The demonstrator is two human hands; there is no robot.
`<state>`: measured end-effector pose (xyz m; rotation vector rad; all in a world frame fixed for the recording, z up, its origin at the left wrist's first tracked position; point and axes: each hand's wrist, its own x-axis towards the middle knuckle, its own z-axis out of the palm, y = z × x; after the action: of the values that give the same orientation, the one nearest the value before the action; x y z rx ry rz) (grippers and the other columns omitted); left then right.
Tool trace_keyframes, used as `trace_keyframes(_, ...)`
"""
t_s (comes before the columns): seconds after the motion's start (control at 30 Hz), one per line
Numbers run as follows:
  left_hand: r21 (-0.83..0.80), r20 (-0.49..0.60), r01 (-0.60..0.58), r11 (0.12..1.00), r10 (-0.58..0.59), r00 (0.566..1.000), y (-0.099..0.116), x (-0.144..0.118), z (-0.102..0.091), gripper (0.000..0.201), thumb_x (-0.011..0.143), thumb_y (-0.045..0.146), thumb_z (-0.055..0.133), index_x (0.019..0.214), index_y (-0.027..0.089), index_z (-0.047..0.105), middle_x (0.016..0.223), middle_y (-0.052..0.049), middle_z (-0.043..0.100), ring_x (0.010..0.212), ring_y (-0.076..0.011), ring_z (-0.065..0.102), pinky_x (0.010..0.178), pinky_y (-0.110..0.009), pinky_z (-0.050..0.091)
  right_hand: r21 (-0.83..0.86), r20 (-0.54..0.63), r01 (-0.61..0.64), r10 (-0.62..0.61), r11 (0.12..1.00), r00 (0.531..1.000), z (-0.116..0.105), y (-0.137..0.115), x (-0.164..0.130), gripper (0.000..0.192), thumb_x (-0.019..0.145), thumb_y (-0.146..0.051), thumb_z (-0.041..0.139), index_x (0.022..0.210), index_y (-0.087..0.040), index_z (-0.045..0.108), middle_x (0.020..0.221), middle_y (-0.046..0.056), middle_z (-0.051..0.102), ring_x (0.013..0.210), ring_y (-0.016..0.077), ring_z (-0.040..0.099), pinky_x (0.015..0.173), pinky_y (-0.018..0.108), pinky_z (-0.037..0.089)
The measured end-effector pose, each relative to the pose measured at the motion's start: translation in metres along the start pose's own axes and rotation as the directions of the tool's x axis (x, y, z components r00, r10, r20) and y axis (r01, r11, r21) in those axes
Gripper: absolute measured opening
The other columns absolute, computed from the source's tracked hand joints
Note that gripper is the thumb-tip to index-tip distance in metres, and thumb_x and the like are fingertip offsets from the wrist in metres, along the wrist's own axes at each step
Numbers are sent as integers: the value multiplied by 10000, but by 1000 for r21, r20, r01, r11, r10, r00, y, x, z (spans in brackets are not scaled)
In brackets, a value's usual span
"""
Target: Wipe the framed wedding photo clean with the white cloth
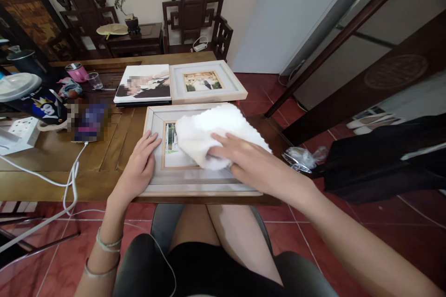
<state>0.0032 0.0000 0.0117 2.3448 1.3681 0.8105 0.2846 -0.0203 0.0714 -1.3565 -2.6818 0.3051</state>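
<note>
- Hands work on a picture frame that lies flat at the near edge of a wooden table, directly in front of the seated person.
- Right hand is spread flat, palm down, pressing a white cloth onto the glass; the fingers lie open on top of the cloth rather than closed around it.
- The cloth covers the middle and upper right of the frame, hiding most of the photo; only a strip of the picture shows at its left edge.
- Left hand rests flat on the frame's left border, fingers loosely extended and touching the moulding, grasping nothing.
- The frame sits between the two hands, under both palms, its lower rail level with the table edge.
- Farther back on the table, well apart from the hands, lie a second framed photo and, touching its left side, a photo album.
- A white cable trails off the table at the left, near a white power strip.
</note>
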Motion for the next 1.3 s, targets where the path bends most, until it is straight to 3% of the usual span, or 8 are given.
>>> trace_keyframes(0.13,1,0,4,1000,-4,1000,0,0,0,432,946,162,332,1336,155,515,1460,-126,468,1443,-237,280,1179,-526,247,-93,-80,-44,37,995,996,11,7,32,625,662,113,374,1195,-112,611,1242,150,635,1383,288,353,1142,479,272)
trace_keyframes(0.27,-4,-11,4,1000,-4,1000,0,1,0,426,942,167,337,1325,154,523,1453,-123,477,1440,-235,289,1179,-519,255,-42,-57,-4,1,999,998,23,-20,42,655,681,108,405,1268,-125,582,1382,133,547,1399,344,300,1134,557,237)
trace_keyframes(0.5,-26,-1,6,1000,-6,1000,0,2,0,412,940,163,347,1301,170,545,1444,-104,491,1441,-226,287,1179,-499,272,204,96,243,-266,948,959,6,-59,-11,538,682,66,454,1125,-186,626,1414,87,519,1378,312,351,1128,523,286)
trace_keyframes(0.63,-20,4,15,1000,-15,1000,-1,1,1,412,951,172,343,1318,147,529,1455,-116,478,1441,-227,285,1184,-507,248,220,96,215,-240,952,966,-10,-54,-25,512,665,86,408,1026,-199,633,1302,86,602,1308,250,459,1118,465,333)
trace_keyframes(0.8,-34,-10,28,999,-28,1000,0,1,0,432,968,230,341,1376,193,476,1468,-96,464,1439,-234,291,1184,-495,254,103,101,160,-171,982,980,7,-43,5,658,654,112,422,1213,-181,608,1445,98,485,1390,309,337,1121,514,318)
trace_keyframes(0.93,-67,-59,68,995,-72,996,5,0,0,500,993,330,323,1473,189,322,1543,-109,349,1431,-225,310,1193,-454,231,-59,77,210,-205,976,976,24,-32,41,604,731,93,471,1268,-160,580,1536,105,346,1437,359,182,1139,567,244)
trace_keyframes(1.1,-82,-82,73,994,-79,993,9,-1,0,563,1007,403,291,1514,176,204,1596,-119,212,1470,-221,198,1206,-443,155,-188,54,124,-116,974,992,27,-28,81,620,793,69,452,1365,-165,498,1564,93,284,1443,366,142,1147,577,211)
trace_keyframes(1.3,-123,-78,120,985,-130,988,10,-1,-2,582,1006,459,254,1521,195,193,1602,-101,198,1477,-221,170,1208,-444,128,-103,148,212,-196,972,969,22,-60,50,532,771,-6,557,1291,-119,578,1526,174,336,1403,457,201,1102,651,236)
